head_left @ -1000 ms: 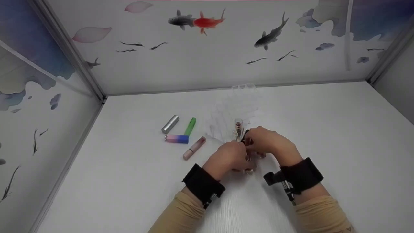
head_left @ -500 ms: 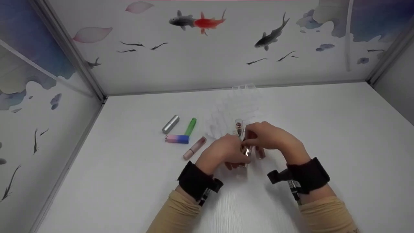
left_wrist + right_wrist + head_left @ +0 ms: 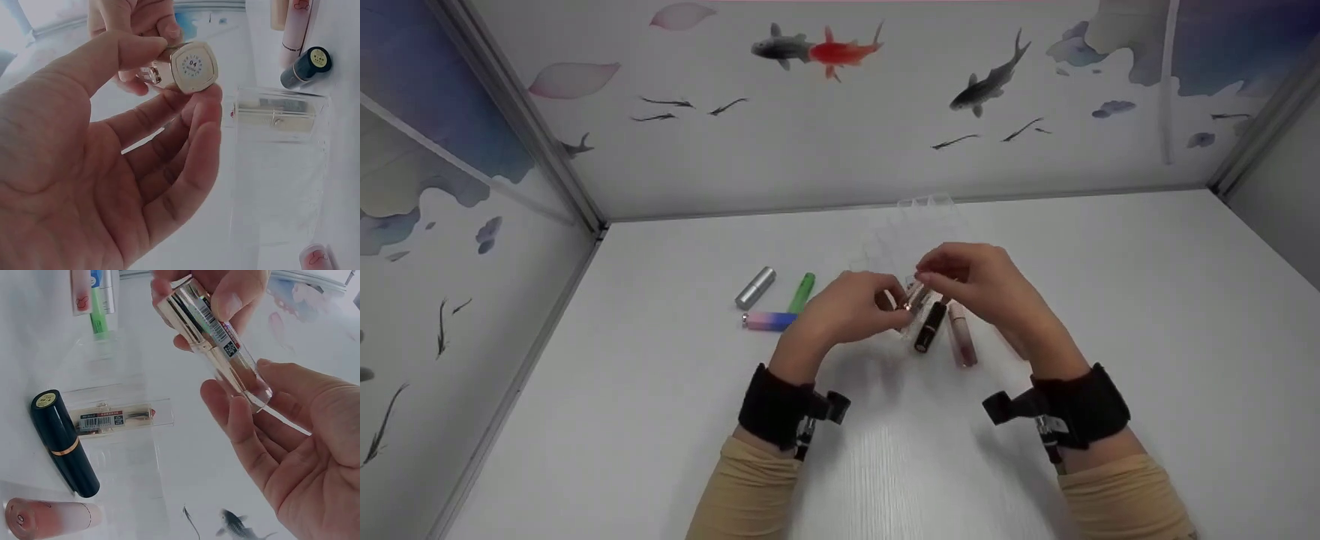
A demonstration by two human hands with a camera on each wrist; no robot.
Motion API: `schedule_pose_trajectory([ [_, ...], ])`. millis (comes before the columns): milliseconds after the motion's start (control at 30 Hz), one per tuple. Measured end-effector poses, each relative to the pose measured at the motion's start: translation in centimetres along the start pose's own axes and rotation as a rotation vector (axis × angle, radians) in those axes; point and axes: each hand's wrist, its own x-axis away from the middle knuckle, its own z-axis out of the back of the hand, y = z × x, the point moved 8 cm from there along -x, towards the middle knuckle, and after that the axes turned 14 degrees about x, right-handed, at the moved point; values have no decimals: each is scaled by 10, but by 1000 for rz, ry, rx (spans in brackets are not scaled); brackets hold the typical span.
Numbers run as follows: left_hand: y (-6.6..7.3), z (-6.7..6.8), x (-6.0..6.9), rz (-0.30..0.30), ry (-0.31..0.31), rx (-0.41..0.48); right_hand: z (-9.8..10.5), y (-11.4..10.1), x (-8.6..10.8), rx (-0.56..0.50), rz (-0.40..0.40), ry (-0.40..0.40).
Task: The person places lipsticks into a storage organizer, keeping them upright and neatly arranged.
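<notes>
The fingers (image 3: 230, 304) of the left hand (image 3: 847, 304) grasp the gold tube (image 3: 211, 340) at its golden end, thumb against its side, while the right hand (image 3: 982, 281) pinches its clear end. I see it held tilted, up off the surface (image 3: 660, 420), above the near part of the clear rack (image 3: 934, 202), which runs toward the far edge. A second gold tube (image 3: 135, 417) lies in one of the rack's compartments. At the rack's near end is the black tube (image 3: 930, 328); I can't tell whether they touch. Just to the right lies a pink tube (image 3: 962, 337), slanting toward the near edge. Over between the rack and the left edge are a silver tube (image 3: 755, 288), a green tube (image 3: 802, 292) and a pink-and-blue tube (image 3: 771, 322), the last partly hidden by the left hand.
</notes>
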Motion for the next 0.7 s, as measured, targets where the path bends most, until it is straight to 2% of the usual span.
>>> schedule_pose_trajectory([
  [167,2,15,-3,-100,156,4,7,-8,-1,-88,17,154],
  [333,11,22,-6,-244,290,46,12,-17,1,-49,43,321],
  [467,14,24,-6,-324,368,83,14,-22,3,-19,64,411],
  [567,13,25,-6,-339,398,117,14,-25,4,0,81,452],
  [700,12,26,-6,-324,426,129,13,-26,4,34,108,475],
])
